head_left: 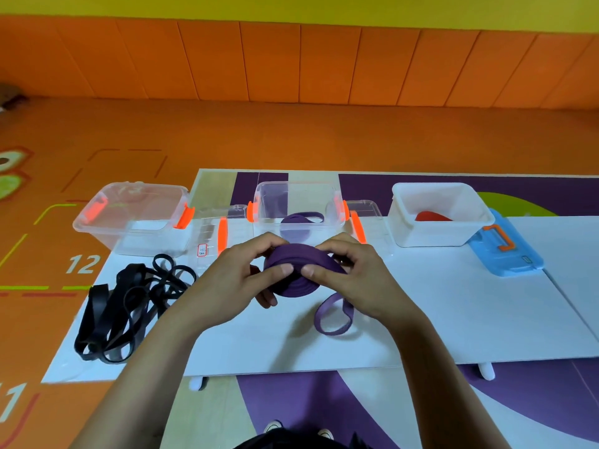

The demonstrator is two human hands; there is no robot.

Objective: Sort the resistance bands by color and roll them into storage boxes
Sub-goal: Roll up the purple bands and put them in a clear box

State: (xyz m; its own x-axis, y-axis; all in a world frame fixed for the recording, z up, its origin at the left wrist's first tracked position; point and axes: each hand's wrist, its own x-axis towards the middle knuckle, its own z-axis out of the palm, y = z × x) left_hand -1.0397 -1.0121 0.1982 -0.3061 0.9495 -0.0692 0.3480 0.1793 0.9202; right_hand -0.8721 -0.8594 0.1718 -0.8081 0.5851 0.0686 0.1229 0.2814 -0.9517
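Above the middle of the white table [453, 312], my left hand [227, 283] and my right hand [359, 280] both grip a purple resistance band [299, 285] wound into a thick coil. Its loose end [334, 315] hangs in a loop onto the table below my right hand. Behind the coil stands a clear box [298, 192] with orange latches, holding another rolled purple band [296, 226]. A pile of black bands [126, 303] lies tangled at the table's left end. An empty clear box [136, 218] stands behind that pile. At the right, a white box [437, 215] holds a red band [432, 217].
Two clear lids [220, 228] with orange clips lean beside the middle box. A blue lid [505, 247] with an orange handle rests against the white box. The low table stands on an orange and purple floor mat; its front edge is near my body.
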